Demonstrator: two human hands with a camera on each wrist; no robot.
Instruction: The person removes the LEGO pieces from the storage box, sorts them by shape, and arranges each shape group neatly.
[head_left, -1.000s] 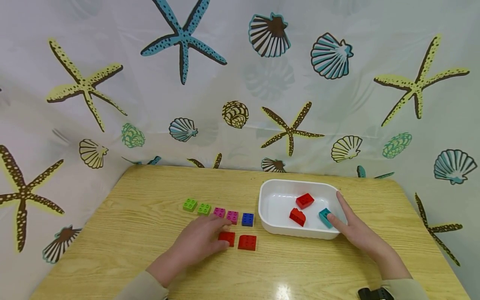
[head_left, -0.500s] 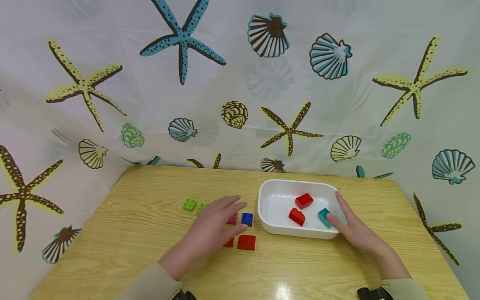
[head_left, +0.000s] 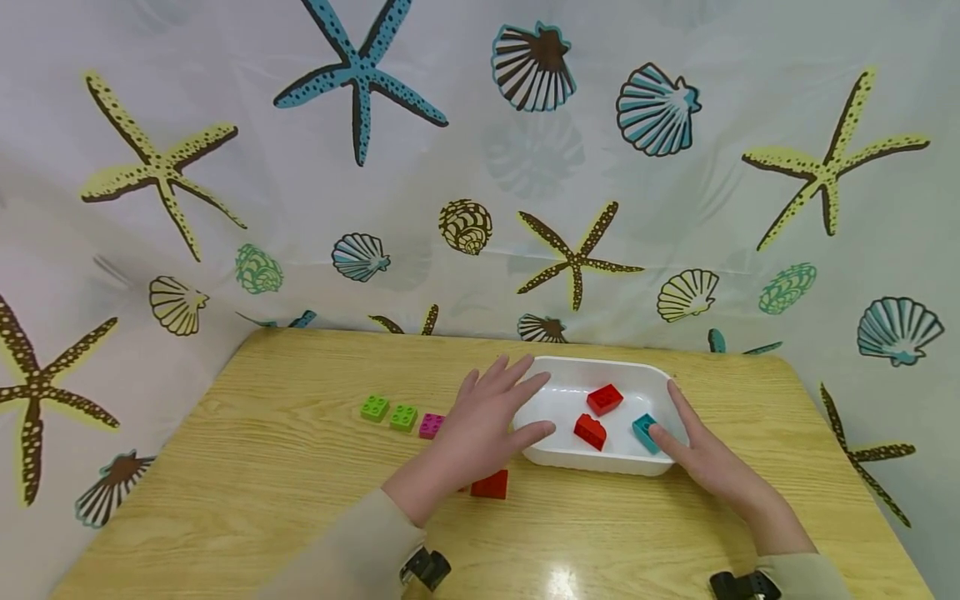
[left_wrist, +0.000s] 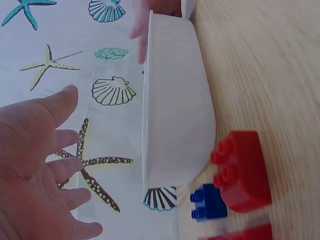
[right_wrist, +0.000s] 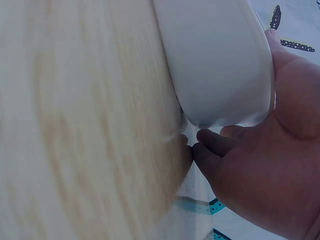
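My left hand point(head_left: 483, 425) is spread in the air at the left end of a white plastic tub point(head_left: 592, 462), with nothing between its fingers. The right hand point(head_left: 712, 458) holds the tub's right end, thumb over the rim and fingers along the outer wall. Inside the tub lie a red building brick point(head_left: 604, 399), a red brick with a rounded corner point(head_left: 590, 432) and a teal brick point(head_left: 644, 432) by the right thumb. Below the left hand, a rounded red brick point(left_wrist: 242, 170) and a blue brick point(left_wrist: 208, 202) show near the tub in the left wrist view.
Two lime green bricks, one at the far left point(head_left: 374, 407), and a pink brick point(head_left: 431, 426) form a row on the wooden table point(head_left: 247, 467). The left hand hides others in that row. A curtain point(head_left: 450, 142) printed with shells and starfish hangs behind the table.
My left hand has risen from the bricks and moved right to the tub's left end, its fingers spreading. The right hand stays at the tub.
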